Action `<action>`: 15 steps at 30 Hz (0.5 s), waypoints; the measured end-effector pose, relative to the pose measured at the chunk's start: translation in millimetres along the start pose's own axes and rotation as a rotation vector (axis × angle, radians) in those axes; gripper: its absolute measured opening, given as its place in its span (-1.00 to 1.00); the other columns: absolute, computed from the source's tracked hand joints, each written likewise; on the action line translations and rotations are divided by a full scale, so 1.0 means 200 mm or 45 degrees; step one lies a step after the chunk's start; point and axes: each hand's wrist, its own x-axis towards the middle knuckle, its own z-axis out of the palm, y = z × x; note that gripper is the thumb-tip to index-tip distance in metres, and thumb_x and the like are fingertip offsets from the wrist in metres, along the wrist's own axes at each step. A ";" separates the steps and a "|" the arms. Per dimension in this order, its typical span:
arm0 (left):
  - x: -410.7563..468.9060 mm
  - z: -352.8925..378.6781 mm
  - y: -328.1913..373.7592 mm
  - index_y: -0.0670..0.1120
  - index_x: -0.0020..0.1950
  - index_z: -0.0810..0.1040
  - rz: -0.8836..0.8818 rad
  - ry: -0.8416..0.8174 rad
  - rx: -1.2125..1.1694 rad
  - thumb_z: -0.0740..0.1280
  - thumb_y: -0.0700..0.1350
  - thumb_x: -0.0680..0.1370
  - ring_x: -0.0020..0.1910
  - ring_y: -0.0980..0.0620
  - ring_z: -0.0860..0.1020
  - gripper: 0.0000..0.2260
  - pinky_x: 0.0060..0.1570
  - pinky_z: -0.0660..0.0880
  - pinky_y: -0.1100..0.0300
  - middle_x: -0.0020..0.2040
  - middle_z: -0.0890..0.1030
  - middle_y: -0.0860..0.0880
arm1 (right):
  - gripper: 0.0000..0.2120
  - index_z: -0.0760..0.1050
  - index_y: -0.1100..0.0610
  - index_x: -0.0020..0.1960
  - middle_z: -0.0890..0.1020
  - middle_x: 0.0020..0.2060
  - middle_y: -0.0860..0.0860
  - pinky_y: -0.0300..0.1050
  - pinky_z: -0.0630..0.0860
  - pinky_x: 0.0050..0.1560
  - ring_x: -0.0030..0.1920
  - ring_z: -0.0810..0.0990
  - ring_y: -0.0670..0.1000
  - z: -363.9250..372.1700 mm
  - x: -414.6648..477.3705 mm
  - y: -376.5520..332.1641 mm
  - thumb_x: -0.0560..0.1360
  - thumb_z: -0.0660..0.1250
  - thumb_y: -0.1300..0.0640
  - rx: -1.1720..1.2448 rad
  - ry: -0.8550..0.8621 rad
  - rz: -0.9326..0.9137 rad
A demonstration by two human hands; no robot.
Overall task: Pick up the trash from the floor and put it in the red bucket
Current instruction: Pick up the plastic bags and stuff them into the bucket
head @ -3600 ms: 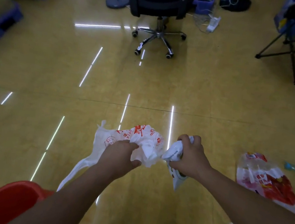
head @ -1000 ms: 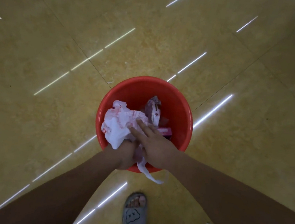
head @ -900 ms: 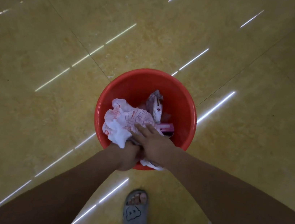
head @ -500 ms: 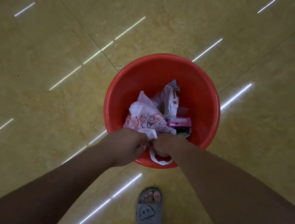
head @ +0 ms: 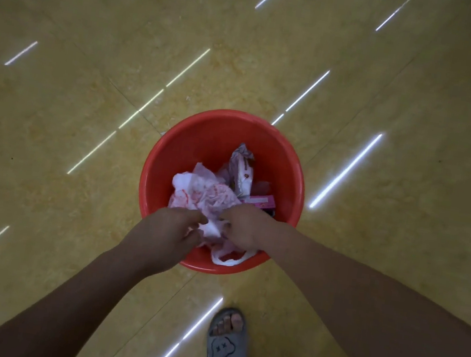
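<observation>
The red bucket [head: 171,151] stands on the floor right below me. Inside it lie a crumpled white plastic bag with red print [head: 204,196], a silvery snack wrapper [head: 241,168] and a pink box [head: 261,204]. My left hand [head: 164,236] is over the near rim and pinches the bag's near edge between thumb and fingers. My right hand [head: 247,228] is beside it, fingers curled down into the same bag. One white handle loop of the bag [head: 228,260] hangs over the near rim.
Glossy yellow floor tiles [head: 80,156] with streaks of reflected light surround the bucket. My foot in a grey slipper [head: 224,347] stands just behind the bucket, to the right.
I carried the bag from the open floor to the bucket. Over the last second both hands pushed it down inside. The hands have since drawn slightly apart at the near rim.
</observation>
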 end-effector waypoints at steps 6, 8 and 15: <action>0.01 -0.15 0.20 0.03 0.07 0.64 -0.094 0.051 0.002 0.34 -0.05 0.55 -0.14 0.07 0.61 -0.86 -0.14 0.50 0.14 -0.12 0.68 0.04 | -0.71 0.58 0.10 0.19 0.64 0.03 0.13 0.00 0.52 0.08 0.08 0.58 0.14 -0.22 -0.35 0.12 0.52 0.23 0.11 0.229 0.352 0.061; 0.04 -0.21 0.32 0.04 0.01 0.64 -0.091 0.047 0.004 0.33 0.01 0.53 -0.16 0.10 0.62 -0.87 -0.15 0.52 0.14 -0.16 0.68 0.07 | -0.74 0.59 0.12 0.13 0.63 0.00 0.11 -0.01 0.51 0.03 0.05 0.58 0.14 -0.29 -0.50 0.17 0.50 0.25 0.13 0.272 0.469 0.070; 0.09 -0.42 0.81 0.09 -0.08 0.60 0.111 0.022 -0.034 0.39 -0.02 0.50 -0.25 0.27 0.55 -0.98 -0.20 0.44 0.22 -0.26 0.60 0.17 | -0.58 0.38 0.06 0.40 0.51 0.20 0.08 0.02 0.46 0.19 0.23 0.47 0.10 -0.46 -1.10 0.32 0.57 0.23 -0.03 0.340 0.487 0.352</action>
